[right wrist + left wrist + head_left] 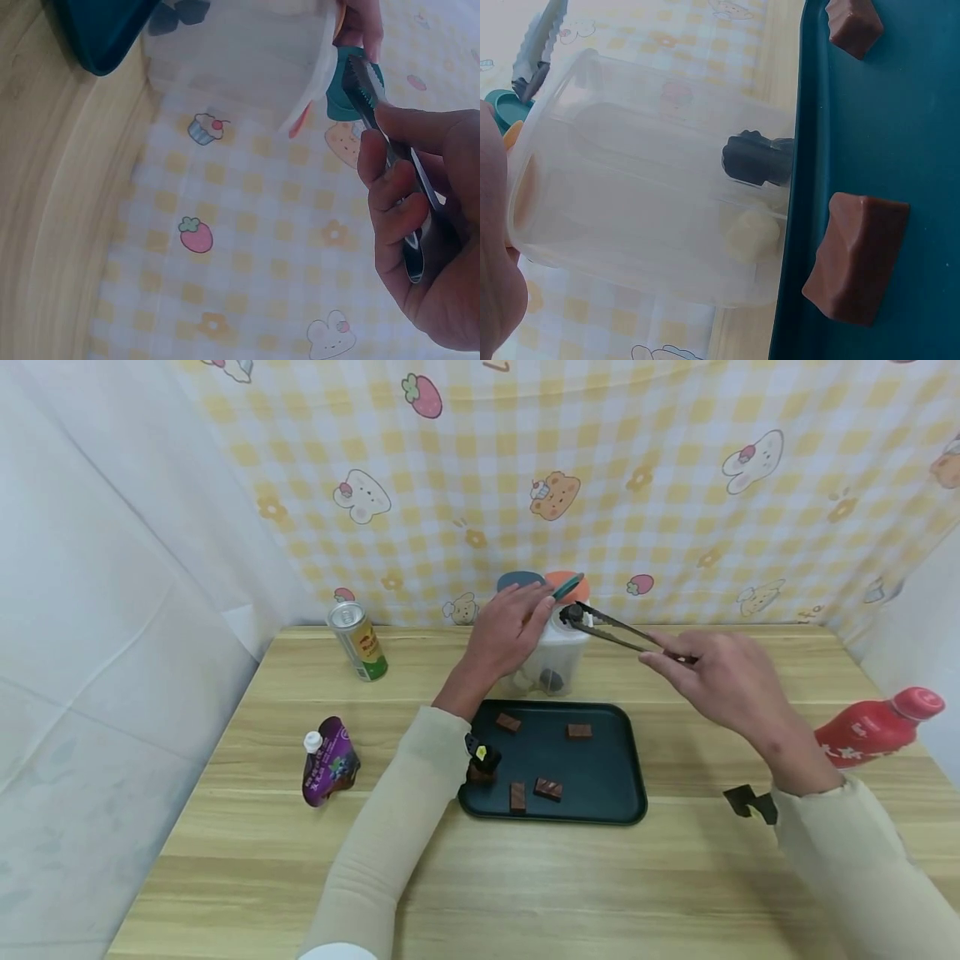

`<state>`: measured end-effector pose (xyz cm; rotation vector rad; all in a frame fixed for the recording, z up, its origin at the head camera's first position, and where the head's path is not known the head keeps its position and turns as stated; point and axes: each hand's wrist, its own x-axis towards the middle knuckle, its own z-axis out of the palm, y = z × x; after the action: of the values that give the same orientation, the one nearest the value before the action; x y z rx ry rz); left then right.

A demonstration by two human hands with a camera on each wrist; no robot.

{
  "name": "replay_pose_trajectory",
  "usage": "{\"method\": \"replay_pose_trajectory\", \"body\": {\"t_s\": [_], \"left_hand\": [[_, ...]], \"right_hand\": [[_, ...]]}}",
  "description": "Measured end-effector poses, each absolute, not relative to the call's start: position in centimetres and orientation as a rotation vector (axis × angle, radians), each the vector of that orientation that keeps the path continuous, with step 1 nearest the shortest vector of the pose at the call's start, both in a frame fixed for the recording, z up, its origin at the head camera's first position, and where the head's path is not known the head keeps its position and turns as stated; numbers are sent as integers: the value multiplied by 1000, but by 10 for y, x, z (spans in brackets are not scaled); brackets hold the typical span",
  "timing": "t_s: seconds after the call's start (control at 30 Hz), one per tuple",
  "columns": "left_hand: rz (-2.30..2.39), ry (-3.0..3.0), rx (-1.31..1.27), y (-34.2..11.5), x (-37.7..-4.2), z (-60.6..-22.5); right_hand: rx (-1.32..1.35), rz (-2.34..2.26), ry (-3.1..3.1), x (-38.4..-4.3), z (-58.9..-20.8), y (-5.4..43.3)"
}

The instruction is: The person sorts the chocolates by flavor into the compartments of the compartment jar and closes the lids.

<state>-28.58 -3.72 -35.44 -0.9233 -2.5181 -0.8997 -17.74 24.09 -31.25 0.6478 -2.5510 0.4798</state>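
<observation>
My right hand point(723, 681) grips a pair of metal tongs point(618, 639), their tips around a small dark lump point(574, 612) at the opening of a clear plastic container point(564, 653). Over the container's top reaches my left hand point(508, 631), its thumb and finger at a raised teal flip lid point(568, 586). In the left wrist view, dark pieces point(756, 157) and a pale piece point(751, 236) lie at the container's bottom. Directly in front of it is a dark green tray point(592, 785) with several chocolate pieces point(548, 788), one partly hidden by the left wrist's mount.
A blue lid point(521, 580) and an orange lid point(567, 583) top the container's back. To the left stand a drink can point(358, 642) and a purple spouted pouch point(328, 762). A red bottle point(873, 727) is beside the right forearm. A checked curtain point(600, 468) hangs behind.
</observation>
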Motion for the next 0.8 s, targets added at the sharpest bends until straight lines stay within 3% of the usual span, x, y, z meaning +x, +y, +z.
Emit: {"method": "replay_pose_trajectory", "body": {"t_s": [0.8], "left_hand": [[-905,-2535,-893,-38,-284,-352]], "right_hand": [[553,605,-2714,-185,-313,236]]}}
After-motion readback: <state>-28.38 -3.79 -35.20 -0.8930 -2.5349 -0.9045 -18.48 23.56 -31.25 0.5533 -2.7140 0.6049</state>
